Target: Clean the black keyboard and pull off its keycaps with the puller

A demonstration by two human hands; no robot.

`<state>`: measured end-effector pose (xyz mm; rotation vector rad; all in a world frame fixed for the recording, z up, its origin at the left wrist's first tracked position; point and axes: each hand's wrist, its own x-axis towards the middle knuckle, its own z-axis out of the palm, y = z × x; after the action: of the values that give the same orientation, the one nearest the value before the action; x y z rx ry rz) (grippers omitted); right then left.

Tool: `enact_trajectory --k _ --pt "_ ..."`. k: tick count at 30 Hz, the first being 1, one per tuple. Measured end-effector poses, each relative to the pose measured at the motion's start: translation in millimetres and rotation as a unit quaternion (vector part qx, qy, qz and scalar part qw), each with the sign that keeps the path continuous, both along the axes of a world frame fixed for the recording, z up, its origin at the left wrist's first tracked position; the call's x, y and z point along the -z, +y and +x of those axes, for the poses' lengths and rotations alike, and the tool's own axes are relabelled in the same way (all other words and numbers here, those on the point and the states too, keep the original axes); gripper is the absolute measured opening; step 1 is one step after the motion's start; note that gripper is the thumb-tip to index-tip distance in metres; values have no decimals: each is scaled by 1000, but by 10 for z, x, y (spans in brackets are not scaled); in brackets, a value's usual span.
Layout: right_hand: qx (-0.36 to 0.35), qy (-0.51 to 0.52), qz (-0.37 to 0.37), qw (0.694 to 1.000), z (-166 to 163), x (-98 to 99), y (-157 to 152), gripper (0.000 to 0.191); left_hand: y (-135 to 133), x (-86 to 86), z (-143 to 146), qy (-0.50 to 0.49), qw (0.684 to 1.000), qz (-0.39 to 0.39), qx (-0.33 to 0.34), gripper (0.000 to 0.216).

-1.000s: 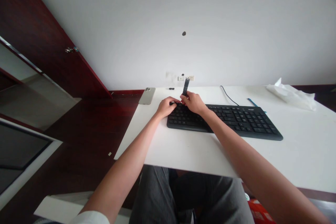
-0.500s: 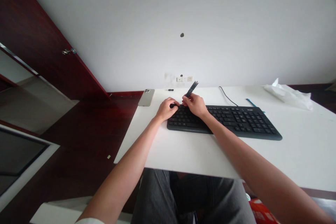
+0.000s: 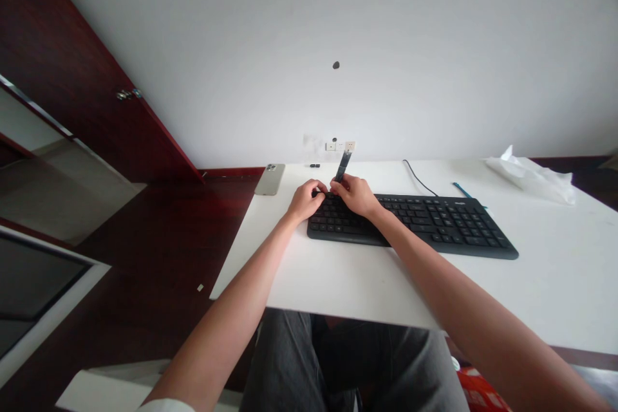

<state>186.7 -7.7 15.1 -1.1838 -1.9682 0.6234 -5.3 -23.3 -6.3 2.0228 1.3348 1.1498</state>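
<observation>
A black keyboard (image 3: 420, 222) lies flat on the white table. Around its far left corner, my left hand (image 3: 305, 201) is closed, thumb and fingers pinching at the edge. My right hand (image 3: 356, 194) grips a slim, dark, pen-like tool (image 3: 343, 166) whose upper end points up toward the wall. Its lower end meets the top row of keys close to my left fingertips. My fingers hide that contact, and the exact kind of tool is unclear. The right wrist crosses over the keyboard's middle.
On the white table (image 3: 338, 277), a phone (image 3: 270, 179) lies at left and a small black piece (image 3: 315, 166) sits near the wall. A black cable (image 3: 419, 177) runs behind the keyboard, beside a thin blue stick (image 3: 462, 189). Farther right is a crumpled white bag (image 3: 531, 177).
The tool in my right hand has swung more upright, its top moving left. My right hand has shifted slightly left, closer to my left hand, which stays at the keyboard corner.
</observation>
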Motion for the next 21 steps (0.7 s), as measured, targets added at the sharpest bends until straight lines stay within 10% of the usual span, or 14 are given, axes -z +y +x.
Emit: enact_trajectory --k 21 --pt "-36 7 70 997 -21 -26 -176 30 17 21 41 4 998 -64 -14 26"
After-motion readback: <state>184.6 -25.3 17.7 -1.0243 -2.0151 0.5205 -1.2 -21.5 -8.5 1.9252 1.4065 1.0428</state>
